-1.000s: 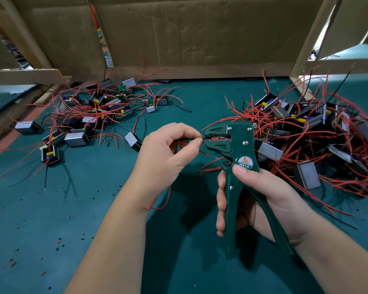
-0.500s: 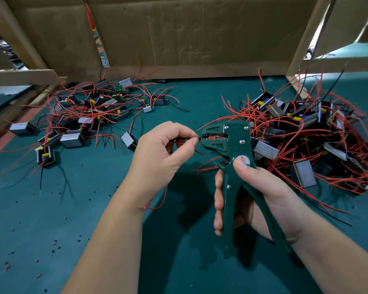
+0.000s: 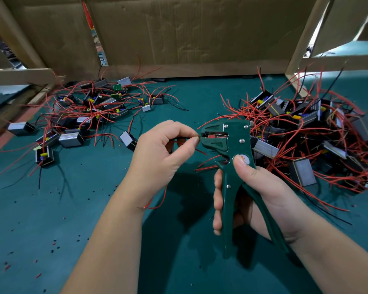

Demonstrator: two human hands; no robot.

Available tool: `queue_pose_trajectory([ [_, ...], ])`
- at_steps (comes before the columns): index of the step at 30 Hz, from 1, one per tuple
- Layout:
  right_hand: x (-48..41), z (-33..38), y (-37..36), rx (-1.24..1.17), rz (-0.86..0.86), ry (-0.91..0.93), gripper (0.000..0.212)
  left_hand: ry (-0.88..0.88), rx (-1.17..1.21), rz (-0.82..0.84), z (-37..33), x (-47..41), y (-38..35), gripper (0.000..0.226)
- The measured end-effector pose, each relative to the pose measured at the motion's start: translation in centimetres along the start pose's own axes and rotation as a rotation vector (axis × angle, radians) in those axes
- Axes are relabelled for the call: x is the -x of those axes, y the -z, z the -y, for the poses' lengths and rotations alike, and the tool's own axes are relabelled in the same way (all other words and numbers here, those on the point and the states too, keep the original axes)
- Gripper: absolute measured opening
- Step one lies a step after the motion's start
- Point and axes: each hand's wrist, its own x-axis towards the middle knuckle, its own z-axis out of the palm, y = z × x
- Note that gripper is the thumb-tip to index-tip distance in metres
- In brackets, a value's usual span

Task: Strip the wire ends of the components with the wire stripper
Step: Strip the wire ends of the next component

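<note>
You are working over a dark green table mat (image 3: 89, 219) that is filling the lower frame and running back to a wall of brown cardboard (image 3: 189, 32) across the top. Wooden rails (image 3: 19, 76) are framing the upper left, and a pale wooden post (image 3: 302, 39) is slanting down at the upper right. Small red and dark scraps (image 3: 53, 245) are lying scattered over the mat at lower left.

At centre, your left hand (image 3: 164, 153) is pinching a thin wire (image 3: 198, 136) between thumb and forefinger, its end sitting in the mouth of the green wire stripper (image 3: 227, 145). A red wire (image 3: 157, 204) is looping out below that wrist. Your right hand (image 3: 261, 194) is gripping the stripper's two handles, fingers curled round the left handle and thumb pressing on its round label.

One spread of small boxed parts with red leads (image 3: 89, 111) is lying at centre left, and a thicker heap (image 3: 306, 134) is sitting at the right, just behind the stripper's head.
</note>
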Motion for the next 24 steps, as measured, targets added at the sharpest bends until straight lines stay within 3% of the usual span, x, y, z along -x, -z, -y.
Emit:
queue_pose_trajectory([
  [6, 0.0, -0.3, -0.4, 0.004, -0.063, 0.016, 0.053, 0.140, 0.087, 0.071, 0.2, 0.3, -0.3, 0.005],
  [10, 0.0, -0.5, -0.6, 0.026, -0.111, 0.025, 0.048, 0.119, -0.132, 0.210, 0.7, 0.3, -0.3, 0.017],
  [12, 0.1, -0.7, -0.8, 0.055, -0.122, 0.035, 0.047, 0.139, -0.109, 0.224, 0.7, 0.1, -0.3, 0.018],
  [19, -0.2, 0.0, -0.1, -0.073, -0.062, 0.096, 0.051, 0.212, 0.010, 0.081, 0.6, 0.0, -0.5, 0.018],
  [24, -0.4, 0.6, 0.6, -0.164, -0.173, 0.064, 0.042, 0.228, 0.216, -0.061, 0.1, -0.3, 0.1, 0.019],
])
